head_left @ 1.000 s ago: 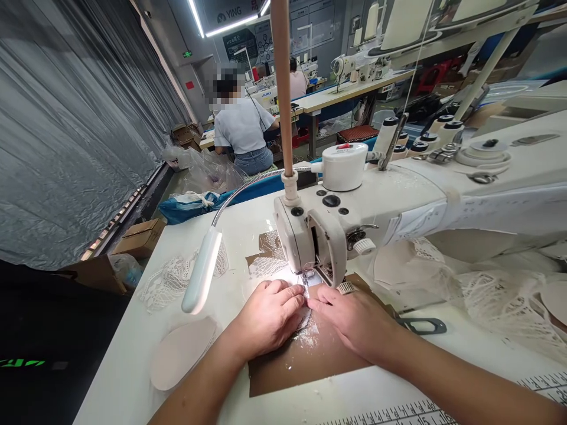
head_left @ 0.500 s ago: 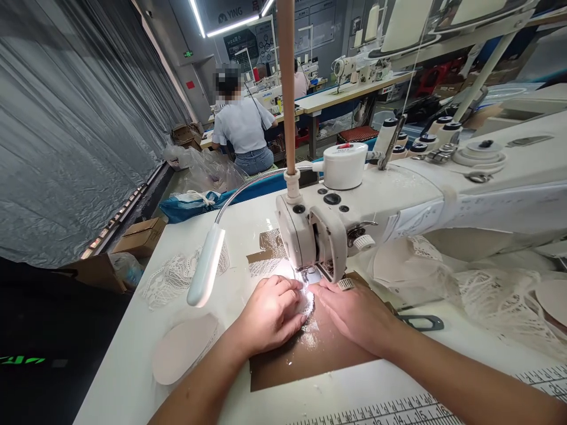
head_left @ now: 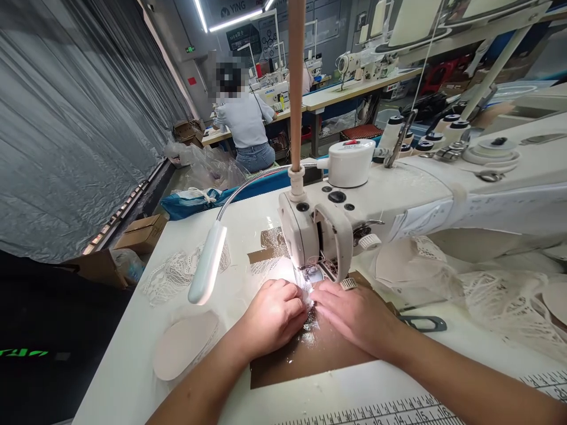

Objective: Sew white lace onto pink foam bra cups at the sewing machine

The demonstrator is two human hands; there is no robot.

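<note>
The white lace piece (head_left: 309,301) is mostly hidden under the left hand (head_left: 272,316) and the right hand (head_left: 354,316); whether the left one pinches it is unclear. The ruler (head_left: 398,409) is cut by the bottom edge.

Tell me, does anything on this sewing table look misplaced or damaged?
Nothing looks damaged. The left hand and right hand press white lace at the sewing machine; the brown patch beneath is shiny and wrinkled.

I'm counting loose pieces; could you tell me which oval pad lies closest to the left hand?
The pad alone below the lamp, left of the left hand; the others lie beyond the right hand.
</note>
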